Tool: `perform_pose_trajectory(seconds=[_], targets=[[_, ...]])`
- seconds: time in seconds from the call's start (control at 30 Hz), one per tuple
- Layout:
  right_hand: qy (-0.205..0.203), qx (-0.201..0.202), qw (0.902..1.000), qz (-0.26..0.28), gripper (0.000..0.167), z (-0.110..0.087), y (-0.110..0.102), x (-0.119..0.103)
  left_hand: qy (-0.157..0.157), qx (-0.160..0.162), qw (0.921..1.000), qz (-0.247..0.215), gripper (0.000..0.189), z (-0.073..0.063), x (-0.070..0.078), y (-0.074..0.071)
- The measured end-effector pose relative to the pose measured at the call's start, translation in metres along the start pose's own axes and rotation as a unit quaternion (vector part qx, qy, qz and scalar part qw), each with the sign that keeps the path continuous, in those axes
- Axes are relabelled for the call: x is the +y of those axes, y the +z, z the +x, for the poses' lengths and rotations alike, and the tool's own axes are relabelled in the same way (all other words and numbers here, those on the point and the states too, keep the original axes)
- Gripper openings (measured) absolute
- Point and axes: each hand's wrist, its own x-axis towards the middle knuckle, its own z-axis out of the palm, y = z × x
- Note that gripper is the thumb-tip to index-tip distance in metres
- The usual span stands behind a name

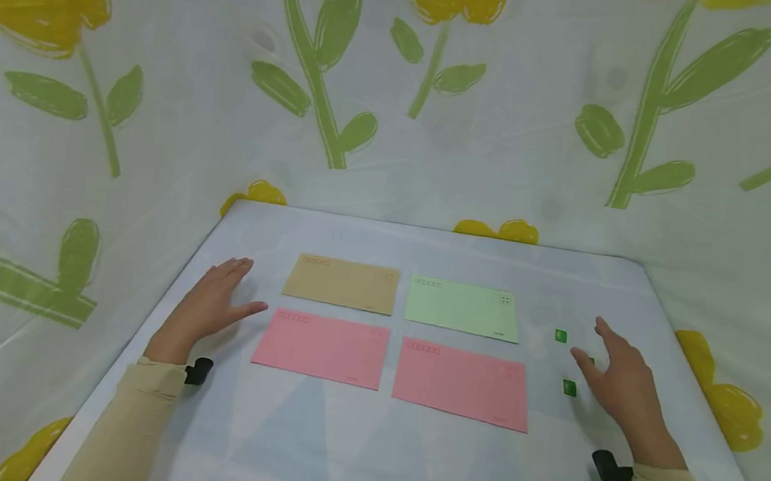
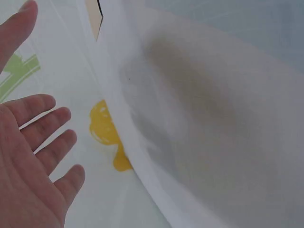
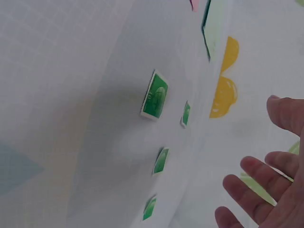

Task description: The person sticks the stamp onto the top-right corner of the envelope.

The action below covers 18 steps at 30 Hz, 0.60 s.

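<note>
My left hand (image 1: 206, 307) is above the left side of the table, fingers extended and holding nothing, left of a pink envelope (image 1: 321, 348). A second pink envelope (image 1: 462, 385) lies to the right of that one. Behind them are a tan envelope (image 1: 341, 283) and a light green envelope (image 1: 463, 308). Over the right side, my right hand (image 1: 624, 380) hovers with spread fingers and nothing in its grasp. Small green postage stamps lie beside and beneath it, such as a near stamp (image 1: 569, 388) and a far stamp (image 1: 561, 335). The right wrist view shows several stamps (image 3: 155, 95), all flat and apart.
A pale cloth with faint blue triangles covers the table (image 1: 274, 451). Around its left, back and right edges hangs a white curtain (image 1: 502, 144) printed with yellow flowers and green leaves. Dark wrist-worn pieces (image 1: 611, 470) stick out beside both sleeves.
</note>
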Motion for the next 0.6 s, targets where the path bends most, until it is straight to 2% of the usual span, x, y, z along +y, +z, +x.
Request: perform_pose_trajectory(seconds=[0.2, 0.6], targets=[[-0.006, 0.013, 0.9999, 0.000, 0.076, 0.010, 0.003, -0.006, -0.008, -0.013, 0.9995, -0.027, 0.103, 0.016, 0.004, 0.003], [-0.005, -0.005, 0.9995, 0.032, 0.068, 0.026, 0.010, -0.014, -0.018, -0.056, 0.9966, -0.056, 0.106, 0.056, 0.009, 0.013]])
